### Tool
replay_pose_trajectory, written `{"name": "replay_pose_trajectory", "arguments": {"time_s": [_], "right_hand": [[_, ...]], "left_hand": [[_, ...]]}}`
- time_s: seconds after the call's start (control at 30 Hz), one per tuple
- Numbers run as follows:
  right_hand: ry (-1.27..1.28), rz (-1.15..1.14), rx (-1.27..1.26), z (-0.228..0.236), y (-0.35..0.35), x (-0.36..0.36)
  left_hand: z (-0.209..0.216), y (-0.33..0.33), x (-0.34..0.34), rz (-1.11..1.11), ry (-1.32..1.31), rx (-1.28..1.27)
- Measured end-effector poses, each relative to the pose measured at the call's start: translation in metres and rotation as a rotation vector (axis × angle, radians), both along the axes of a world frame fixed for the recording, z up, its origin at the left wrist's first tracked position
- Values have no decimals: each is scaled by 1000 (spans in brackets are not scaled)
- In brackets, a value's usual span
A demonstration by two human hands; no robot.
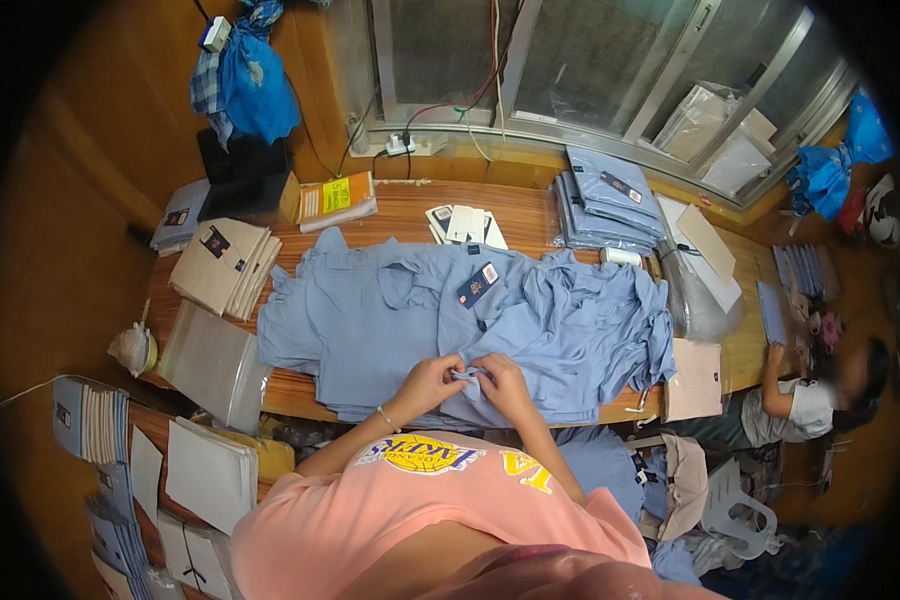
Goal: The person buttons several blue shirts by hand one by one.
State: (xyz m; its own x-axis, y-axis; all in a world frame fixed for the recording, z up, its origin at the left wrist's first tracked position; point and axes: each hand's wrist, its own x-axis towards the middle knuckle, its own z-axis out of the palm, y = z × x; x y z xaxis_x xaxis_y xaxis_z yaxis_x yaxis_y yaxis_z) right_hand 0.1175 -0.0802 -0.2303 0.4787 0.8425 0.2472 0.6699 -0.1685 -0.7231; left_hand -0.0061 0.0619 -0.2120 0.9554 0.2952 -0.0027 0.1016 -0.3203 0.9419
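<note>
A light blue shirt [515, 320] lies spread over more blue garments [365, 310] on the wooden table. My left hand [434, 383] and my right hand [503, 382] are close together at the table's near edge, both closed on a fold of the shirt. The pinched cloth shows as a small raised loop between my fingertips. A dark blue hang tag [477, 285] rests on the shirt, just beyond my hands. The fingertips are partly hidden by the cloth and by each other.
Folded beige shirts [225, 268] and clear plastic bags [213, 365] are at the left. Bagged blue shirts [605, 200] stand at the back right, and white cards [467, 226] lie at the back. Another person [790, 405] is at the far right, near a grey plastic chair [735, 508].
</note>
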Motion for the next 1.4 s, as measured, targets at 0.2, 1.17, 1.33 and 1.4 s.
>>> {"name": "replay_pose_trajectory", "arguments": {"time_s": [0.2, 1.17, 1.33, 1.4], "right_hand": [[-133, -50, 54, 21, 8, 2], [228, -185, 93, 73, -38, 6], [184, -192, 104, 70, -51, 4], [103, -174, 114, 71, -54, 5]], "left_hand": [[6, 12, -12, 95, 54, -35], [52, 28, 6, -8, -59, -13], [51, 17, 7, -42, -80, 31], [52, 15, 6, -46, -78, 67]]}}
